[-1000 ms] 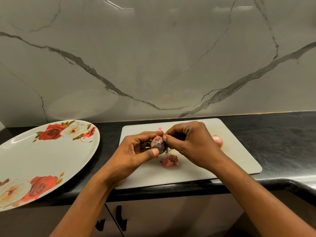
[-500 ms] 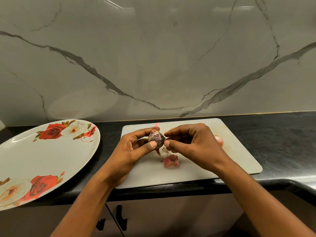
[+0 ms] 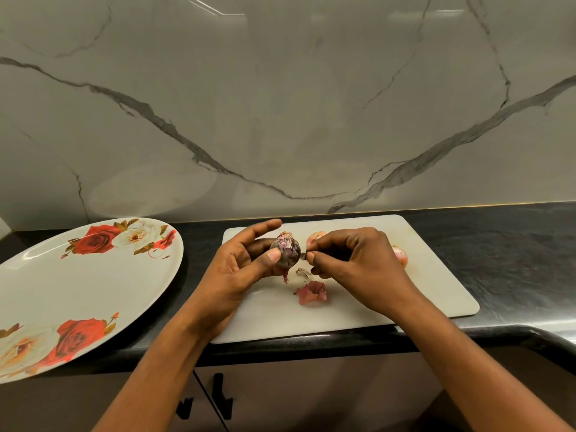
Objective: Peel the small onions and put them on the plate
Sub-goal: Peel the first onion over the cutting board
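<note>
My left hand (image 3: 241, 269) holds a small purple onion (image 3: 285, 249) between thumb and fingers, just above the white cutting board (image 3: 430, 294). My right hand (image 3: 358, 263) pinches a thin strip of skin at the onion's right side. Two more small onions lie on the board, one (image 3: 314, 236) behind my right hand's fingers and one (image 3: 400, 255) partly hidden at its right. A torn pink piece of skin (image 3: 311, 293) and a small scrap (image 3: 304, 272) lie on the board below the hands. The large rose-patterned plate (image 3: 62, 294) sits at the left with nothing on it.
The board and plate rest on a black countertop (image 3: 498, 251) whose front edge curves at the right. A marble wall (image 3: 280, 104) rises straight behind. Cabinet doors with dark handles (image 3: 218, 397) are below the counter.
My left hand has turned the onion and its forefinger has lifted straighter. My right hand moved from the onion's top to its right side and pinches skin there; an onion behind it came into sight.
</note>
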Motion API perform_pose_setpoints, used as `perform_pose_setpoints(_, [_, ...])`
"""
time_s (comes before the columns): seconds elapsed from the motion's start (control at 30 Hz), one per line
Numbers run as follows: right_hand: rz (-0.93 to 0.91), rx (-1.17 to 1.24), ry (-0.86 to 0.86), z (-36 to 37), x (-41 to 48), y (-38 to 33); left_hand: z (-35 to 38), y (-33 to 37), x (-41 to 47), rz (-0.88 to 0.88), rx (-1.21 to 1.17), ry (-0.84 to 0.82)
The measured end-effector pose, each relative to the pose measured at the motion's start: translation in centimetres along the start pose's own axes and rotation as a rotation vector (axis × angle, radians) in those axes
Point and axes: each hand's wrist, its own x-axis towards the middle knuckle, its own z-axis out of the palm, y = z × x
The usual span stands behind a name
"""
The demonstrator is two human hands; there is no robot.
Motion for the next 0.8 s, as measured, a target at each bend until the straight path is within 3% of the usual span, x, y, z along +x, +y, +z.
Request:
perform_pose_setpoints(0.37, [0.021,-0.151,-0.089,-0.4,-0.1,0.1,-0.7,-0.4,0.3,-0.047,-0.116,-0.010])
perform_pose_setpoints(0.8, [-0.040,-0.067,-0.063,-0.1,0.8,-1.3,0.1,-0.2,-0.3,0.018,0.109,-0.055])
